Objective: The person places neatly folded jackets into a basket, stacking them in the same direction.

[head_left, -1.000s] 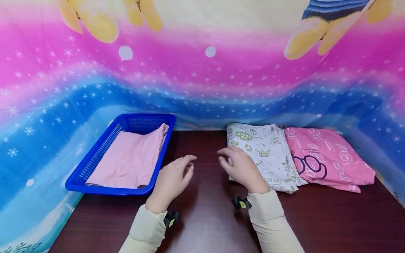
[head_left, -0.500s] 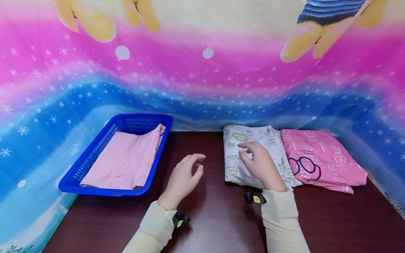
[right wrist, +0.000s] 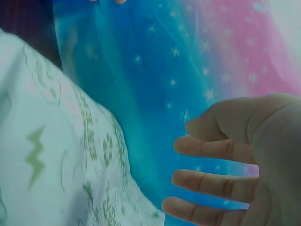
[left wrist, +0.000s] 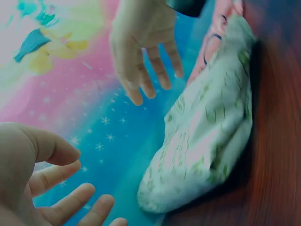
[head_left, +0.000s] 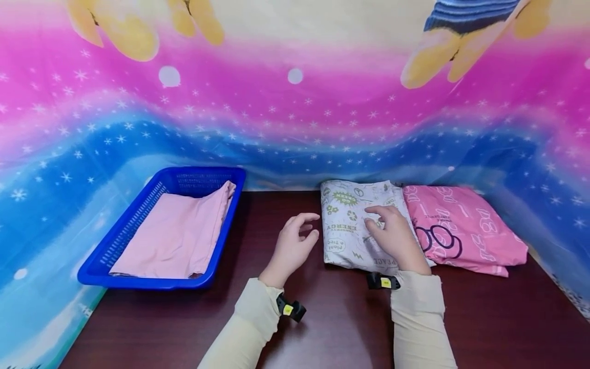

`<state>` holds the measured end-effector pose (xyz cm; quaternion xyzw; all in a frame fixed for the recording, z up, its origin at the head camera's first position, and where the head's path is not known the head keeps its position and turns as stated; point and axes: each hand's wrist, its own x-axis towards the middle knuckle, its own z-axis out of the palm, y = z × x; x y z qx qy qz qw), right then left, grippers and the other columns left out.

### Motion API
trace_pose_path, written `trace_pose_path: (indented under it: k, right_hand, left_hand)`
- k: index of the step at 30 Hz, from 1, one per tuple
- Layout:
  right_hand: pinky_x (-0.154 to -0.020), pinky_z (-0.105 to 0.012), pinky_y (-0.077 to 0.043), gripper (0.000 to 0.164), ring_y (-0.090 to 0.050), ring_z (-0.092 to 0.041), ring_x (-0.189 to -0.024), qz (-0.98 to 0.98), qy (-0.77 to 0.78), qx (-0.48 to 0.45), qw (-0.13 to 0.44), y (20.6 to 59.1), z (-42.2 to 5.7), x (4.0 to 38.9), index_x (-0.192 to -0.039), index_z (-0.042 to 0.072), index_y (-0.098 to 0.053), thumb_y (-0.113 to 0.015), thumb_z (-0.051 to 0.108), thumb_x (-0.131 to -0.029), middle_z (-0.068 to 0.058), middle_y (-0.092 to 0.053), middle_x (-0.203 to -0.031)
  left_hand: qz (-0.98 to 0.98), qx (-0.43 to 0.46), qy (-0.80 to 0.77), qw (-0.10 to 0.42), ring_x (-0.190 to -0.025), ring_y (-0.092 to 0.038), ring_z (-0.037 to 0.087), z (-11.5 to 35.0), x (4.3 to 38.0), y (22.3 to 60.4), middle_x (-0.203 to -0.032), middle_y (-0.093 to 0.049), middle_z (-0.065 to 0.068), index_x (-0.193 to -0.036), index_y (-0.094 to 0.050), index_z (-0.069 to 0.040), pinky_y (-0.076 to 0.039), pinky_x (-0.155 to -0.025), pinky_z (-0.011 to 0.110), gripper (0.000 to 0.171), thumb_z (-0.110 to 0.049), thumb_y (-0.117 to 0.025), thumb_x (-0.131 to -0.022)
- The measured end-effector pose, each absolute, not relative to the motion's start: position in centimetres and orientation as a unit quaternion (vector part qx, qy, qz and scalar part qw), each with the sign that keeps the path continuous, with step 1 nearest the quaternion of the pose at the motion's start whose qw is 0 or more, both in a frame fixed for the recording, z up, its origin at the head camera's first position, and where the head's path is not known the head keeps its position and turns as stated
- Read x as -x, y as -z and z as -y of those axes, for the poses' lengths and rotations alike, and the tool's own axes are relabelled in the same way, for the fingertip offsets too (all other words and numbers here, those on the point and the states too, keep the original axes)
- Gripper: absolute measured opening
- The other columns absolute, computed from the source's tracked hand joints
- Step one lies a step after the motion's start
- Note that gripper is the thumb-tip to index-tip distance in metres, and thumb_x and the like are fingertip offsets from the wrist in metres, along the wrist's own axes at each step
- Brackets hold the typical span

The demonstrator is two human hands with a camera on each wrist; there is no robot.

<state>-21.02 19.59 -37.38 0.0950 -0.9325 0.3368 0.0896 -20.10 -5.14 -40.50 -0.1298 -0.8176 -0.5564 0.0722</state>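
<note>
On the right half of the table lies a folded white cloth with green print (head_left: 343, 225), which looks like a garment. My right hand (head_left: 394, 233) hovers over it, fingers loosely bent and holding nothing; the right wrist view shows a gap between the fingers (right wrist: 202, 181) and the white cloth (right wrist: 51, 141). Just left of that cloth, my left hand (head_left: 292, 246) is in the air with relaxed, spread fingers and nothing in them. The left wrist view shows the white cloth (left wrist: 202, 136) beyond the left hand (left wrist: 51, 183), apart from it.
A folded pink printed cloth (head_left: 484, 230) lies against the white one's right side. At left stands a blue plastic basket (head_left: 92, 281) with a folded light pink cloth (head_left: 170, 230) inside. A colourful curtain (head_left: 276, 123) hangs behind the dark wooden table (head_left: 332, 328).
My right hand has moved right, from the white cloth's left edge to above its middle. The left hand has moved right, away from the basket and towards the white cloth.
</note>
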Motion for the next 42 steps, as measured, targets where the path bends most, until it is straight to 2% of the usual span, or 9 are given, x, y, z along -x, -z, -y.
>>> trace_pose_path:
  k: [8,13,20,24,28,33,38,40,42]
  right_hand:
    - [-0.111,-0.067,-0.029,0.048,-0.034,-0.052,-0.139,0.937,-0.340,-0.050,0.067,38.2,-21.9,21.3,-0.144,-0.002,-0.051,-0.056,0.019,-0.101,-0.033,-0.043,-0.148]
    - [-0.112,-0.069,-0.024,0.051,-0.027,-0.056,-0.142,0.938,-0.342,-0.020,0.046,38.9,-23.4,21.3,-0.148,-0.003,-0.046,-0.053,0.020,-0.102,-0.036,-0.036,-0.151]
    - [-0.111,-0.068,-0.028,0.057,-0.032,-0.055,-0.140,0.933,-0.359,-0.003,0.014,39.7,-24.7,21.4,-0.151,-0.006,-0.039,-0.052,0.021,-0.103,-0.036,-0.036,-0.151]
    - [-0.109,-0.067,-0.032,0.059,-0.035,-0.054,-0.138,0.929,-0.371,0.016,-0.010,39.9,-24.9,21.6,-0.154,-0.005,-0.035,-0.050,0.024,-0.104,-0.036,-0.035,-0.152]
    - [-0.109,-0.066,-0.034,0.061,-0.036,-0.053,-0.138,0.928,-0.371,0.033,-0.033,40.3,-24.8,21.7,-0.154,-0.004,-0.033,-0.048,0.027,-0.105,-0.035,-0.035,-0.152]
    - [-0.112,-0.065,-0.029,0.063,-0.030,-0.050,-0.143,0.927,-0.367,0.042,-0.066,40.7,-24.6,21.8,-0.156,-0.001,-0.032,-0.047,0.030,-0.103,-0.030,-0.035,-0.155]
    - [-0.109,-0.065,-0.035,0.066,-0.033,-0.048,-0.142,0.916,-0.388,0.047,-0.095,40.9,-24.4,21.7,-0.159,0.004,-0.026,-0.047,0.032,-0.104,-0.028,-0.030,-0.159]
    - [-0.100,-0.061,-0.044,0.066,-0.040,-0.047,-0.135,0.912,-0.395,0.049,-0.104,40.9,-24.4,21.7,-0.160,0.006,-0.025,-0.048,0.032,-0.104,-0.029,-0.029,-0.159]
    - [-0.085,-0.053,-0.051,0.067,-0.055,-0.041,-0.112,0.906,-0.404,0.057,-0.113,41.1,-24.4,21.8,-0.161,0.009,-0.024,-0.048,0.032,-0.103,-0.030,-0.031,-0.157]
  left_hand:
    - [0.773,0.081,0.629,-0.008,-0.130,-0.055,0.039,4.3,20.8,42.4,-0.141,-0.054,0.016,-0.135,-0.061,-0.008,-0.048,-0.103,0.050,0.038,-0.009,-0.061,-0.098]
    - [0.742,0.073,0.664,-0.052,-0.135,-0.049,0.043,3.7,20.7,43.3,-0.149,-0.045,0.023,-0.142,-0.054,-0.008,-0.046,-0.105,0.054,0.044,-0.007,-0.060,-0.098]
    - [0.697,0.078,0.703,-0.115,-0.143,-0.036,0.044,2.8,20.7,44.6,-0.160,-0.030,0.024,-0.154,-0.041,-0.018,-0.039,-0.110,0.055,0.060,-0.012,-0.060,-0.098]
    - [0.677,0.079,0.719,-0.136,-0.147,-0.029,0.044,2.3,20.6,45.2,-0.163,-0.020,0.024,-0.156,-0.037,-0.018,-0.035,-0.114,0.054,0.063,-0.013,-0.062,-0.098]
    - [0.661,0.080,0.734,-0.133,-0.145,-0.033,0.042,1.8,20.7,45.5,-0.164,-0.016,0.026,-0.156,-0.037,-0.015,-0.041,-0.109,0.049,0.064,-0.007,-0.061,-0.098]
    - [0.662,0.088,0.734,-0.123,-0.139,-0.043,0.043,1.8,20.8,46.0,-0.162,-0.017,0.030,-0.156,-0.037,-0.012,-0.051,-0.096,0.039,0.065,0.002,-0.060,-0.097]
    - [0.668,0.087,0.729,-0.121,-0.137,-0.044,0.042,2.2,21.1,46.1,-0.160,-0.024,0.028,-0.156,-0.037,-0.013,-0.051,-0.096,0.039,0.067,0.001,-0.062,-0.096]
    - [0.673,0.085,0.725,-0.121,-0.135,-0.045,0.041,2.4,21.2,46.0,-0.158,-0.029,0.027,-0.156,-0.037,-0.013,-0.051,-0.096,0.039,0.067,0.000,-0.063,-0.096]
    - [0.678,0.082,0.720,-0.123,-0.132,-0.047,0.040,2.6,21.2,45.9,-0.157,-0.033,0.026,-0.156,-0.036,-0.012,-0.051,-0.094,0.038,0.068,0.001,-0.063,-0.095]
